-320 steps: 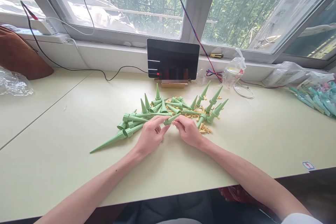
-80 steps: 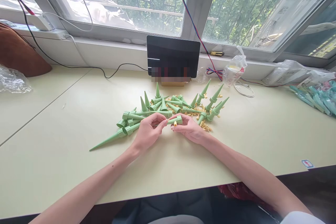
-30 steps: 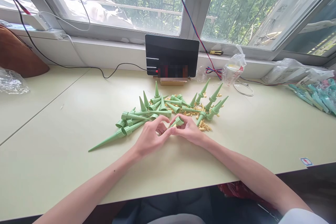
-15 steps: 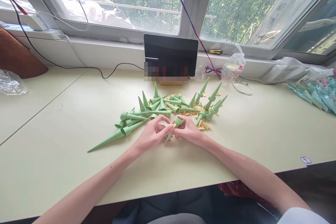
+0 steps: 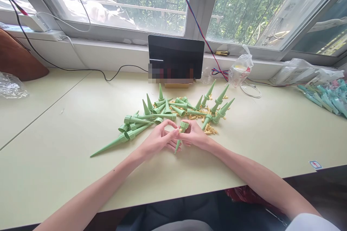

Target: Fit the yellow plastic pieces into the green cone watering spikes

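Note:
My right hand [image 5: 194, 133] grips a green plastic plant watering spike [image 5: 184, 126] between thumb and fingers, its collar up and its thin tip pointing down towards me. Against the spike's side, just below the collar, my left hand [image 5: 162, 138] presses a small yellow peg with the thumb, the index finger arched above. The peg is mostly hidden by the fingertips. Beyond my hands lies a heap of green spikes [image 5: 143, 117], some standing on their collars. Loose yellow pegs [image 5: 210, 130] are scattered beside them, and several spikes on the right [image 5: 219, 100] have pegs attached.
A dark tablet [image 5: 176, 56] stands on the table [image 5: 65, 126] by the window. A plastic bag with a cup [image 5: 240, 68] and a coiled white cable [image 5: 252, 91] lie behind right. Turquoise wrapped items [image 5: 329, 95] are at far right, a brown bag [image 5: 20, 56] at far left.
The held spike has turned more upright, its tip swinging to the right and slightly nearer me. Both hands keep nearly the same place; the heap is unchanged.

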A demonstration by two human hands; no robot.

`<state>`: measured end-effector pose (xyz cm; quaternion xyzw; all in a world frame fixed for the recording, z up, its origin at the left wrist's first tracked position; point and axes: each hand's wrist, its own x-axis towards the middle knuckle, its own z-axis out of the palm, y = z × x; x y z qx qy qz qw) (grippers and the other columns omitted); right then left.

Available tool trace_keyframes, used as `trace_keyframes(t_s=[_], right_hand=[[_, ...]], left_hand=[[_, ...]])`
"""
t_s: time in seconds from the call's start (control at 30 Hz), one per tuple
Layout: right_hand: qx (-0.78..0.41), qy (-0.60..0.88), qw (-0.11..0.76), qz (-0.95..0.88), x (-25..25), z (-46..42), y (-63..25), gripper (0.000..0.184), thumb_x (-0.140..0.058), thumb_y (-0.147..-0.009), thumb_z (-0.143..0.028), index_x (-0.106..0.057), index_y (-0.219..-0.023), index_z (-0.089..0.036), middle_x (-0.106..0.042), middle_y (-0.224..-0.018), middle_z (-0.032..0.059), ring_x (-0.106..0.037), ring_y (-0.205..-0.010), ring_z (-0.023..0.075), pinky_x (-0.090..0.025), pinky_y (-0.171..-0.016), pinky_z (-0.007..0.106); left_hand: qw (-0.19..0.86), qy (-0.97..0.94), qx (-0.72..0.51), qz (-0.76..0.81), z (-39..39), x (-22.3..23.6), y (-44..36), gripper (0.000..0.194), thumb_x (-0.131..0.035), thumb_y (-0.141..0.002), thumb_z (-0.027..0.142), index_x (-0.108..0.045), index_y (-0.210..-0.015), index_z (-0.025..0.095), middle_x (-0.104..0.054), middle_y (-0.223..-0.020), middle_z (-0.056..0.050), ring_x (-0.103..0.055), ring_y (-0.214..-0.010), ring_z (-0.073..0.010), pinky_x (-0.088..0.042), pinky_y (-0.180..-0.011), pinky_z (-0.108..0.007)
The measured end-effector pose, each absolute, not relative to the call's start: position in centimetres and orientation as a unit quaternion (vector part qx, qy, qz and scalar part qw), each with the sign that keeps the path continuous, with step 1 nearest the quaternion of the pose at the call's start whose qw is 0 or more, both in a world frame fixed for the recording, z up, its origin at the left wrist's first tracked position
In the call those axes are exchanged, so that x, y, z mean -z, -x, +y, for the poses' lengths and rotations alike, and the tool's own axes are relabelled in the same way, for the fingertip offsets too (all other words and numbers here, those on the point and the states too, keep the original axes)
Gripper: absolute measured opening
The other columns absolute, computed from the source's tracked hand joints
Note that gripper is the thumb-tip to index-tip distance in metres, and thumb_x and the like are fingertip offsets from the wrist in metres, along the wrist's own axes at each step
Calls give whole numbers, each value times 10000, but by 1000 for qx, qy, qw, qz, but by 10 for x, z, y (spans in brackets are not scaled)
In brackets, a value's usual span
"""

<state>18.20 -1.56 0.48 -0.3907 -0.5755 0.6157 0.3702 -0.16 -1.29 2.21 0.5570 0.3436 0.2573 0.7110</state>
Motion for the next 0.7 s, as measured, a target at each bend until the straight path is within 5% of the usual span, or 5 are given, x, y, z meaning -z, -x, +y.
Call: trace_keyframes(t_s=[0.7], right_hand=[[-575,412,341,-619,1,-12,-181,365,-766,-745,-423,-471,-748,-207,-536,-494,-73,-527,-368,122,-424,-360,233]], left_hand=[[712,-556,-256,343,-16,-20,0,339,-587,-901,506,-446,-1050,237,-762,-817,-61,-748,-865,-281,-600,-782,-470]])
